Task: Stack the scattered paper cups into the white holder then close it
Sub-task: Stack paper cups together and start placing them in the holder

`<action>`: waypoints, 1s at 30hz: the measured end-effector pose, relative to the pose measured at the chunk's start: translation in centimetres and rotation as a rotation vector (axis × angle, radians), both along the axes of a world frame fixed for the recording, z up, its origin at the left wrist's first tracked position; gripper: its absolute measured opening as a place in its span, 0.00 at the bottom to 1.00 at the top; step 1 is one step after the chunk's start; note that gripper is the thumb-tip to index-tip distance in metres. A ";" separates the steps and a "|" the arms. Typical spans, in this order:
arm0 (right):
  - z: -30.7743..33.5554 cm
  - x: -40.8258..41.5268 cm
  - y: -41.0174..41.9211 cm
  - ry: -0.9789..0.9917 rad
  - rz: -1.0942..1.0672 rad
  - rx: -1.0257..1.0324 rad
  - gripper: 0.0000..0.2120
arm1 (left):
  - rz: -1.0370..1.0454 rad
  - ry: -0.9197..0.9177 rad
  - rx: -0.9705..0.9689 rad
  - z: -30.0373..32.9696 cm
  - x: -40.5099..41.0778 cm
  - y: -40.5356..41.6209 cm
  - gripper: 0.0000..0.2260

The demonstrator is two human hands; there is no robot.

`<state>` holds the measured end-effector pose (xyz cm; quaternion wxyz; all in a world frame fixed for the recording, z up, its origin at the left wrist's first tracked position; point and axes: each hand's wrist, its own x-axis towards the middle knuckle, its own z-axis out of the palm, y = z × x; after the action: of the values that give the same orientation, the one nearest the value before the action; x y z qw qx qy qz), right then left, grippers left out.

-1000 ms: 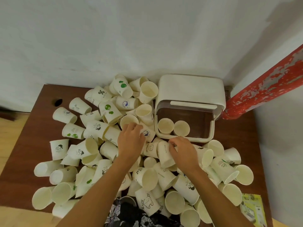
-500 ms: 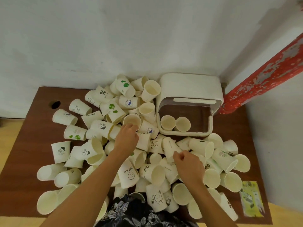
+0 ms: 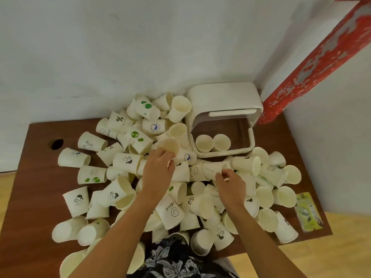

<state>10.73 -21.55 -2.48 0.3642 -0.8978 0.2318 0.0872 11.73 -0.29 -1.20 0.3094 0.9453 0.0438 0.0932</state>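
Sorting cups beside the white holder (image 3: 224, 99) — open at the table's (image 3: 40, 177) back corner, two cups inside.
Scattered paper cups (image 3: 172, 209) spread before it; your left hand (image 3: 158, 169) pinches a plain cup (image 3: 167, 145), your right hand (image 3: 230, 185) grips a lying cup (image 3: 212, 169).

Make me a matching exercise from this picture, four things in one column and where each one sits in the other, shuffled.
Things:
1. white plastic cup holder
2. yellow-green printed packet
3. white paper cup marked with a percent sign
4. dark round hole in the brown wooden table

Places:
A. near right edge of the table
B. far left part of the table
C. far right corner, by the wall
D. far side of the cup pile, left of the holder

Pairs: 1-C, 2-A, 3-D, 4-B
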 end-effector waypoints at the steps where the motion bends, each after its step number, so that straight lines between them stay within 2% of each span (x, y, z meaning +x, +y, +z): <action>1: 0.3 -0.1 0.0 -0.036 -0.002 -0.014 0.06 | -0.004 -0.008 -0.005 0.0 0.0 0.1 0.06; 6: 1.2 -0.6 -0.7 -0.121 -0.058 0.055 0.03 | -0.030 -0.039 -0.021 0.3 0.1 0.6 0.05; 11: 1.2 1.4 -3.0 -0.183 -0.040 0.061 0.11 | 0.009 -0.092 -0.028 1.9 0.3 -0.7 0.04; 14: 1.1 4.1 -4.8 -0.204 0.046 0.028 0.12 | -0.039 -0.080 -0.064 2.2 1.6 -3.2 0.02; 18: 0.5 7.9 -7.0 -0.192 0.243 -0.010 0.12 | 0.008 0.056 -0.122 1.4 3.9 -6.8 0.01; 30: -2.9 13.3 -10.3 -0.212 0.579 0.012 0.10 | 0.164 0.161 0.034 -1.0 8.9 -12.9 0.02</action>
<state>23.98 -31.88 -5.42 0.3515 -0.9285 -0.0736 0.0947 20.62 -13.20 -2.24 0.2800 0.9481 0.1443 0.0429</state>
